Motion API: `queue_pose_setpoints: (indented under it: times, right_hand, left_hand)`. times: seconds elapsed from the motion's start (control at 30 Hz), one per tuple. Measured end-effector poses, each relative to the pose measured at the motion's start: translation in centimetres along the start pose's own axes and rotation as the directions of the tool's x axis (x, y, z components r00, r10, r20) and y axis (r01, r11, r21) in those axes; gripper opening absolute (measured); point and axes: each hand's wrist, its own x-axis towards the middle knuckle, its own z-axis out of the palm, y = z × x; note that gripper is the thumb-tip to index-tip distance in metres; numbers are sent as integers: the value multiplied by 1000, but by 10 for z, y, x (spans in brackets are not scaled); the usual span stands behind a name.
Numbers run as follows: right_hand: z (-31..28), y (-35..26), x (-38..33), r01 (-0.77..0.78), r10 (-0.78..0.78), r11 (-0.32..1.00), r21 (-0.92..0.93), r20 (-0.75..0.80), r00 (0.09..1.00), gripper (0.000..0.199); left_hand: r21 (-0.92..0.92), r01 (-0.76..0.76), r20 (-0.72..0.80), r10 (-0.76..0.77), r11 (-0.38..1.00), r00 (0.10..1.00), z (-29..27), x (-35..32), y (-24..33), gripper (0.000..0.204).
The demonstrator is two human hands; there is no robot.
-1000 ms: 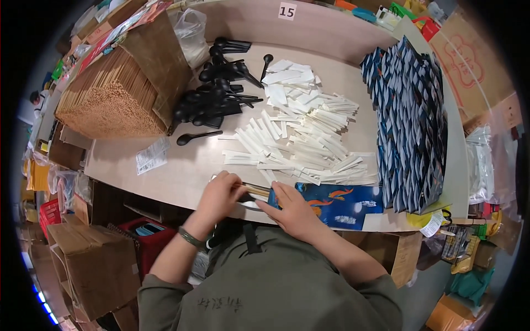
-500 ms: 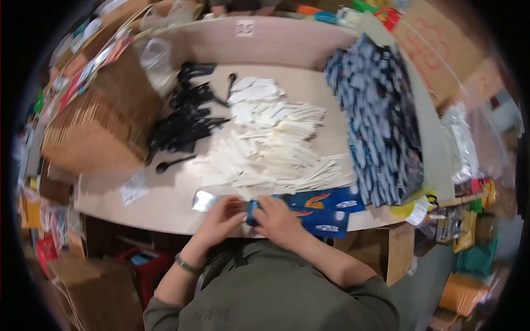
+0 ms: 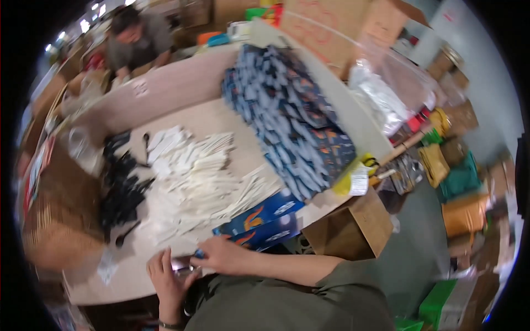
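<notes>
At the near edge of the table, a small shiny silver packet (image 3: 181, 264) with a blue end spans my two hands. My left hand (image 3: 167, 278) curves around its silver side, thumb and fingers on either side. My right hand (image 3: 225, 254) pinches the blue end from the right. Blur hides the exact grip. Just beyond my right hand lie blue printed sleeves (image 3: 259, 216) with an orange design, partly overlapping. A loose heap of white slim paper packets (image 3: 201, 171) spreads over the middle of the table. Left of it are black plastic spoons (image 3: 122, 185), one lying apart.
A large pile of blue-grey packets (image 3: 281, 116) fills the table's right side, beside a yellow bag (image 3: 353, 179). Brown cardboard (image 3: 66, 212) stands at the left. An open carton (image 3: 353, 229) sits below the right edge. Across the far partition (image 3: 165, 83) a person (image 3: 138, 41) bends forward.
My view has swung right, so the table appears shifted left and tilted. The person across the partition shows more fully. My hands remain at the packet, now left of the blue sleeves.
</notes>
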Motion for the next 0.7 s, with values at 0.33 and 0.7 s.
queue_pose_setpoints:
  times: [0.33, 0.7]
  right_hand:
    - [-253, 82, 106, -177, 223, 928, -327, 110, 969, 16]
    - [-85, 57, -2, -79, 50, 996, 41, 478, 877, 58]
  left_hand:
    - [-426, 596, 451, -411, 681, 792, -2, 21, -11, 33]
    - [-800, 549, 598, 256, 241, 759, 55, 18, 42, 49]
